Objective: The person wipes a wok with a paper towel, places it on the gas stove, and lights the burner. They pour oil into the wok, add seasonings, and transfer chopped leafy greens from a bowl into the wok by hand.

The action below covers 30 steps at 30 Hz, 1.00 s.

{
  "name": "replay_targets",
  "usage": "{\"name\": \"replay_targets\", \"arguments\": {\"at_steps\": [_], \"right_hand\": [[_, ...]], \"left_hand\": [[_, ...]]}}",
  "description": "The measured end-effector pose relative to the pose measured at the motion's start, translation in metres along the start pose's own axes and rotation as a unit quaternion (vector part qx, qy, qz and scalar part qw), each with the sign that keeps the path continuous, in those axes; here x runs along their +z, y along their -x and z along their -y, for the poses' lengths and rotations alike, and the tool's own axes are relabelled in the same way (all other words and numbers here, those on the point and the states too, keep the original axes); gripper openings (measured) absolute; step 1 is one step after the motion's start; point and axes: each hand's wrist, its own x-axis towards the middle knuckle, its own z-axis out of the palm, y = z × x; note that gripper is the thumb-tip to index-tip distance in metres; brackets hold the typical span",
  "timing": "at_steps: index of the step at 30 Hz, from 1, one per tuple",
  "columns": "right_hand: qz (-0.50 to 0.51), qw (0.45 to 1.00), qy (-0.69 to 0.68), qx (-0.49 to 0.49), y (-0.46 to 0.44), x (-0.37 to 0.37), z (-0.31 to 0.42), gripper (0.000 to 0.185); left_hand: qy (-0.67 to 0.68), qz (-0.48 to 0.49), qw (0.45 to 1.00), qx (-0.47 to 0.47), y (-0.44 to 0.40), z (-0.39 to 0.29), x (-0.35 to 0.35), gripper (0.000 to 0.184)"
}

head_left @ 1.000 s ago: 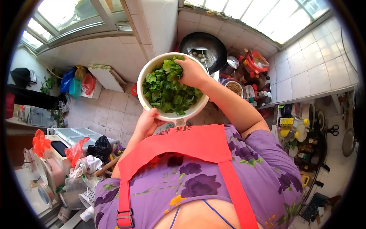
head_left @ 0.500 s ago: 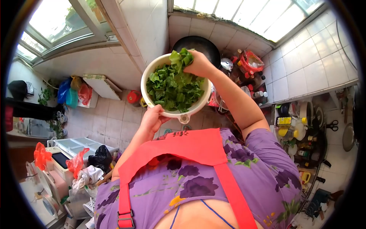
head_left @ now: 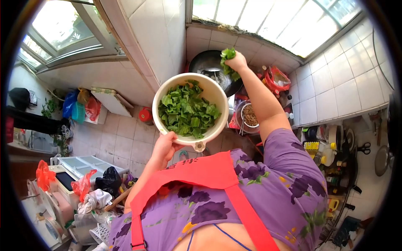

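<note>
My left hand (head_left: 166,145) grips the near rim of a cream plastic basin (head_left: 220,125), fingers wrapped at its edge. Chopped leafy greens (head_left: 186,111) fill much of the basin, and its bare inner wall shows on the right side. My right hand (head_left: 237,62) is closed round a bunch of leafy greens (head_left: 228,56), held over the right part of a dark wok (head_left: 204,62). Part of the wok is hidden behind the basin and the greens.
Right of the basin stands a bowl of brown crumbly food (head_left: 250,116). A red plastic bag (head_left: 277,78) sits among bottles by the tiled wall. At left are a red container (head_left: 145,114) and a white board (head_left: 112,103) leaning on the wall.
My right hand has moved from above the basin to the right and away, over the wok, carrying greens. The basin has come slightly nearer, and the bowl of brown food now shows.
</note>
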Motion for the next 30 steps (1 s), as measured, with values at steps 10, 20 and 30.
{"name": "replay_targets", "arguments": {"at_steps": [10,20,30], "right_hand": [[0.137,0.967,0.169,0.133,-0.006,0.031,-0.042,0.102],[0.239,0.959,0.005,-0.153,0.12,0.001,0.137,0.078],[0.308,0.857,0.237,-0.338,0.186,0.065,0.163,0.103]], "left_hand": [[0.0,0.007,1.0,-0.008,0.006,0.006,-0.009,0.05],[0.003,0.044,0.999,-0.002,-0.005,0.004,0.0,0.05],[-0.029,0.056,0.998,-0.009,0.009,-0.001,0.01,0.043]]}}
